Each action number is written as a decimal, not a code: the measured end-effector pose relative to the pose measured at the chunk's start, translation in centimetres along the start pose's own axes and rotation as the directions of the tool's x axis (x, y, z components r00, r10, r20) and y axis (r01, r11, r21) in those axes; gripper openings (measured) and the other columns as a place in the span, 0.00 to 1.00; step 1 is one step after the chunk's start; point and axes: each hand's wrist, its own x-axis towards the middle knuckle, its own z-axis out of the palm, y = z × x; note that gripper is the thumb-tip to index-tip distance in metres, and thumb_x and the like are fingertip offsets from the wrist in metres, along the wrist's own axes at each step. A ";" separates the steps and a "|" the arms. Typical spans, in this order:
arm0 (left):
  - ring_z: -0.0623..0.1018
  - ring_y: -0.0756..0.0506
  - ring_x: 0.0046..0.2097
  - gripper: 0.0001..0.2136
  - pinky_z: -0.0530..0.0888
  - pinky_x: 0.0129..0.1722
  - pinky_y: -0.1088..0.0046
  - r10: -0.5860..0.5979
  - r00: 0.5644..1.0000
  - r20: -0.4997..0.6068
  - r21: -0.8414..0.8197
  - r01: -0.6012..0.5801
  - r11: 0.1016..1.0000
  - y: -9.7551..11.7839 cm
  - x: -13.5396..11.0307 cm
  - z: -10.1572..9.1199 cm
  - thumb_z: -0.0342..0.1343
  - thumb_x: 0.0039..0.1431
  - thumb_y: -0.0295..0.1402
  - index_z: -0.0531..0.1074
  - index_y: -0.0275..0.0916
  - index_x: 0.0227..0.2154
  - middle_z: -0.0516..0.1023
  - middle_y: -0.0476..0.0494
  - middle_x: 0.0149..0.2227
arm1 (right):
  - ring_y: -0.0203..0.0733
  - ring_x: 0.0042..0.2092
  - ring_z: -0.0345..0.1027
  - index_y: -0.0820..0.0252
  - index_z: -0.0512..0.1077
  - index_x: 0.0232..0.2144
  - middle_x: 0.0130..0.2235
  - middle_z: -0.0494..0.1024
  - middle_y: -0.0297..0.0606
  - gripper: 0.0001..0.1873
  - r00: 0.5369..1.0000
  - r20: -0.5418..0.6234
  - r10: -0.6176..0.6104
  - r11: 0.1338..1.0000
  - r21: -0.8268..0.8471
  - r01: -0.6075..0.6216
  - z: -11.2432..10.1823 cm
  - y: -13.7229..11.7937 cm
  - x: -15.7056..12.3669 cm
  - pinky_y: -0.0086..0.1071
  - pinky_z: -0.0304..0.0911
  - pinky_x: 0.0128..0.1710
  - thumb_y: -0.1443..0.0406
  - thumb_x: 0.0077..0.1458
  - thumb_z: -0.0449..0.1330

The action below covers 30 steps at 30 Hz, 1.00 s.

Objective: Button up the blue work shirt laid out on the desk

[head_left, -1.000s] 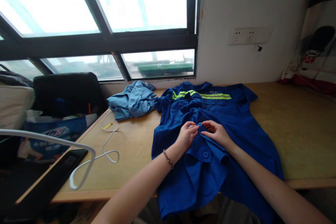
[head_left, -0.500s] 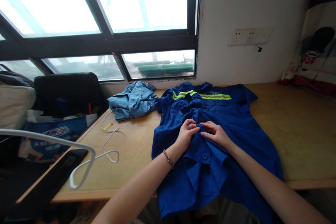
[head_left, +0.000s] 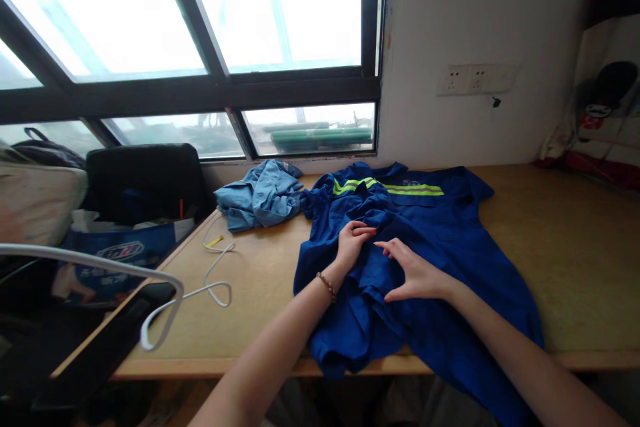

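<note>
A dark blue work shirt (head_left: 450, 240) with a yellow-green reflective stripe lies spread on the wooden table (head_left: 575, 267), its lower part hanging over the front edge. My left hand (head_left: 351, 243), with a bead bracelet at the wrist, has its fingers curled on a fold of the shirt's front. My right hand (head_left: 413, 270) rests flat on the cloth just to the right, fingers stretched out and spread, holding nothing. The two hands are a short way apart.
A crumpled light blue garment (head_left: 263, 195) lies at the table's back left. A white clothes hanger (head_left: 165, 293) and white cord lie at the left. A black chair (head_left: 145, 177) and a blue bag (head_left: 120, 257) stand beyond the left edge. Wall sockets (head_left: 475, 79) are above.
Both hands were pinching the shirt's front at a button. Now the right hand has let go and lies flat and open, and the left has moved slightly up the cloth.
</note>
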 end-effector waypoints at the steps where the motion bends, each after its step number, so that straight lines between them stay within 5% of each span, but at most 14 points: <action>1: 0.77 0.45 0.34 0.14 0.71 0.38 0.67 0.012 1.000 0.001 -0.005 -0.012 1.000 -0.1 0.6 -0.1 0.60 0.40 0.25 0.64 0.34 0.32 0.77 0.39 0.30 | 0.44 0.45 0.59 0.57 0.54 0.54 0.45 0.62 0.40 0.48 0.999 -0.022 0.049 0.998 -0.046 -0.050 0.6 -0.3 0.0 0.36 0.57 0.46 0.54 0.31 0.67; 5: 0.77 0.45 0.32 0.13 0.71 0.37 0.66 0.066 0.998 -0.023 0.091 -0.063 0.994 -0.8 2.9 0.0 0.59 0.39 0.23 0.64 0.34 0.30 0.77 0.41 0.28 | 0.48 0.47 0.60 0.63 0.59 0.51 0.45 0.65 0.47 0.29 0.932 -0.224 0.285 0.921 -0.203 -0.331 4.0 -2.1 -0.3 0.41 0.56 0.47 0.62 0.46 0.57; 9: 0.77 0.45 0.31 0.11 0.71 0.35 0.68 0.124 0.991 0.049 0.230 -0.132 0.964 -1.1 4.9 0.1 0.57 0.40 0.23 0.66 0.34 0.30 0.77 0.42 0.26 | 0.55 0.54 0.51 0.62 0.60 0.51 0.51 0.64 0.48 0.23 0.891 -0.328 0.315 0.861 -0.295 -0.414 6.2 -1.7 -0.5 0.51 0.48 0.51 0.68 0.50 0.48; 12: 0.77 0.45 0.32 0.10 0.71 0.34 0.69 0.124 0.981 0.148 0.286 -0.162 0.944 -1.0 5.9 -0.2 0.58 0.40 0.24 0.67 0.34 0.29 0.77 0.42 0.27 | 0.55 0.57 0.46 0.63 0.60 0.52 0.54 0.62 0.45 0.24 0.932 -0.310 0.189 0.888 -0.352 -0.297 4.5 1.5 -0.4 0.55 0.43 0.53 0.69 0.50 0.48; 15: 0.76 0.46 0.34 0.11 0.71 0.37 0.70 0.123 0.967 0.222 0.314 -0.190 0.930 -0.7 5.9 -0.2 0.59 0.40 0.27 0.68 0.34 0.30 0.77 0.42 0.29 | 0.47 0.54 0.55 0.62 0.64 0.49 0.51 0.66 0.43 0.24 0.983 -0.181 0.002 0.947 -0.316 -0.060 1.1 5.8 -0.2 0.48 0.48 0.54 0.72 0.47 0.50; 18: 0.75 0.47 0.35 0.10 0.70 0.39 0.70 0.154 0.948 0.277 0.376 -0.255 0.891 -0.3 5.0 0.0 0.58 0.43 0.30 0.70 0.35 0.31 0.76 0.42 0.31 | 0.46 0.51 0.59 0.61 0.68 0.44 0.46 0.71 0.42 0.19 0.982 -0.153 -0.108 0.967 -0.245 0.068 -1.4 8.2 -0.3 0.44 0.51 0.54 0.68 0.47 0.55; 22: 0.74 0.46 0.35 0.10 0.70 0.39 0.70 0.210 0.915 0.346 0.529 -0.375 0.762 1.0 3.6 0.5 0.58 0.43 0.30 0.72 0.37 0.32 0.75 0.43 0.32 | 0.48 0.47 0.64 0.58 0.73 0.39 0.42 0.74 0.40 0.17 0.985 -0.157 -0.077 0.988 -0.144 0.054 -3.1 7.2 -0.1 0.45 0.53 0.52 0.59 0.45 0.59; 27: 0.72 0.45 0.33 0.08 0.67 0.37 0.71 0.289 0.866 0.408 0.758 -0.497 0.421 3.4 1.3 1.6 0.57 0.42 0.24 0.73 0.40 0.29 0.73 0.43 0.30 | 0.44 0.39 0.68 0.56 0.74 0.37 0.37 0.76 0.36 0.19 0.994 0.096 0.058 0.995 0.079 -0.065 -5.9 4.4 1.0 0.36 0.61 0.42 0.56 0.41 0.62; 30: 0.71 0.47 0.29 0.06 0.66 0.32 0.73 0.186 0.868 0.461 0.790 -0.497 0.359 3.6 -1.4 2.3 0.54 0.44 0.24 0.72 0.39 0.27 0.71 0.45 0.27 | 0.41 0.37 0.68 0.60 0.74 0.35 0.35 0.76 0.37 0.18 0.994 0.063 0.084 0.976 0.195 -0.095 -5.6 3.8 1.2 0.32 0.62 0.37 0.55 0.43 0.60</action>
